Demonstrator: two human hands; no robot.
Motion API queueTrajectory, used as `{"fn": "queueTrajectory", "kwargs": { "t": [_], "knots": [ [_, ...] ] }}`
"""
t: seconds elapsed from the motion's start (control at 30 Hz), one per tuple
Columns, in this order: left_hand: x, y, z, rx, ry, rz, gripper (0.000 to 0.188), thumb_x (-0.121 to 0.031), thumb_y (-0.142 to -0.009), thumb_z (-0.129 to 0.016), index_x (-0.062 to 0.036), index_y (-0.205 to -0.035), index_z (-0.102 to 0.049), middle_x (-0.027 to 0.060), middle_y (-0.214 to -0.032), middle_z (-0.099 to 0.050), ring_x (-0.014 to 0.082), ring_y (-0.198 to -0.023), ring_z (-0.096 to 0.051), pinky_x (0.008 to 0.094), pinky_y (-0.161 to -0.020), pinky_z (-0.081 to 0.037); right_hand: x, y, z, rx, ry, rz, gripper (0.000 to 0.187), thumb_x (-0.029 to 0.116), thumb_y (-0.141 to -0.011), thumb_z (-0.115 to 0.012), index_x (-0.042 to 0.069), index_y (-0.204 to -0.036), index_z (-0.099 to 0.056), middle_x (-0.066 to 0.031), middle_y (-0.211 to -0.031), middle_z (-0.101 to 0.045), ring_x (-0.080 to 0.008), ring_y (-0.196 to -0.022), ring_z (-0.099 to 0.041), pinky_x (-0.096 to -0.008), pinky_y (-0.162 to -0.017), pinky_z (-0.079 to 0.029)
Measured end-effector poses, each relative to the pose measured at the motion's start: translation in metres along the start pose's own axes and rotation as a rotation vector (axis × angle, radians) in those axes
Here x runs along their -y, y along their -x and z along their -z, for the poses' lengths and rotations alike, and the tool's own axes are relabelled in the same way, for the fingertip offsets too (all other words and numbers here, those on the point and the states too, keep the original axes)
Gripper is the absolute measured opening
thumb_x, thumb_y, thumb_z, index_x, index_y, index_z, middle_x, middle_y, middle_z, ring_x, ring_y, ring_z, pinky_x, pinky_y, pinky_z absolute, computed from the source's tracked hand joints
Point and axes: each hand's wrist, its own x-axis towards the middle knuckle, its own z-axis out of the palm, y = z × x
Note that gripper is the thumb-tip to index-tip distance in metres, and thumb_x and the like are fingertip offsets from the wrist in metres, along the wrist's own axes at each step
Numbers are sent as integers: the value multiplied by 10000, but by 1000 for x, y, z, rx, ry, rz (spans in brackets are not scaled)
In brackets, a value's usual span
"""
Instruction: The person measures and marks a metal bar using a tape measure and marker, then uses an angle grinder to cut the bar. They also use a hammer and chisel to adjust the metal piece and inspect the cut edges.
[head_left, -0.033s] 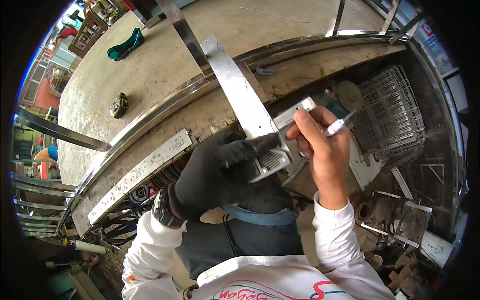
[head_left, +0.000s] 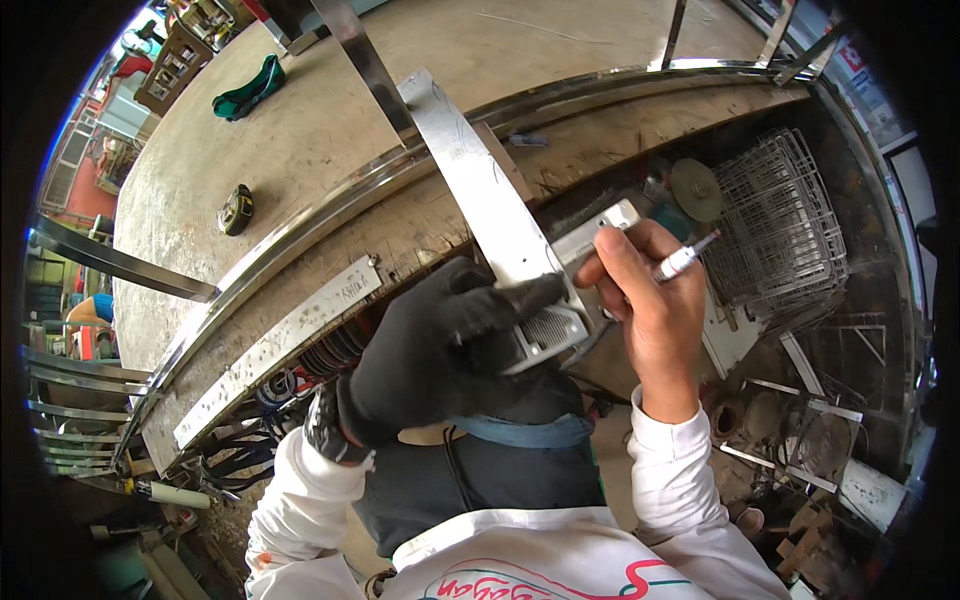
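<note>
My left hand (head_left: 440,345), in a black glove, is closed around the near end of a long flat metal strip (head_left: 478,195), with the index finger stretched across it. A pale metal piece with a ribbed face (head_left: 553,332) shows at that end, just below the finger. My bare right hand (head_left: 650,290) pinches a white marker pen (head_left: 680,262), its narrow end sticking out up and to the right. Close to the right fingertips lies a short metal bar (head_left: 590,232) with a hole; whether they touch it I cannot tell.
A curved shiny metal frame (head_left: 300,232) crosses the worktable, with uprights rising from it. A tape measure (head_left: 236,210) and green cloth (head_left: 248,90) lie beyond. A spotted metal strip (head_left: 280,350) rests along the near edge. Right are a wire basket (head_left: 785,225) and grinding disc (head_left: 697,190).
My right hand and the marker pen have shifted very slightly right and down. The ribbed end has shifted slightly too. Both grips look the same.
</note>
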Motion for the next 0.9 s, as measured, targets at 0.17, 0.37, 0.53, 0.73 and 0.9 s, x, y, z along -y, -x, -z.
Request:
{"fn": "queueTrajectory", "kwargs": {
  "t": [0.17,0.37,0.53,0.73,0.9],
  "knots": [
    [-55,23,-34,50,51,78,697,-108,-645,-937,-97,-1318,-754,76,-961,-597,200,-808,-605,313,-710,-504,11,50,37,80,-44,8,429,354,-973,-794,-33,-1153,-745,41,-721,-650,2,-556,-426,-208,-506,-263],
    [-85,54,-72,107,146,80,532,-245,-685,-927,-161,-1186,-772,105,-1007,-609,267,-805,-697,370,-699,-576,20,109,72,107,-12,7,508,390,-910,-846,-37,-1164,-743,-3,-820,-720,-7,-619,-520,-181,-533,-327],
    [-103,72,-82,76,181,-13,561,-229,-697,-931,-130,-1224,-762,111,-1023,-604,241,-784,-684,351,-674,-565,40,132,76,163,-43,24,474,326,-887,-871,-50,-1144,-740,-76,-944,-774,-77,-774,-696,-186,-645,-491],
    [-123,95,-80,52,113,-39,592,-225,-714,-939,-135,-1270,-757,110,-1045,-612,211,-759,-693,341,-657,-561,49,155,71,205,-60,24,465,282,-860,-889,-68,-1128,-739,-150,-1067,-782,-154,-894,-743,-267,-809,-588],
    [-135,112,-79,5,77,-60,610,-225,-719,-939,-140,-1293,-752,110,-1046,-623,204,-731,-691,329,-639,-557,54,165,63,258,-15,72,476,316,-864,-882,-62,-1120,-747,-148,-1054,-787,-158,-896,-746,-274,-797,-591]
  ]
}}
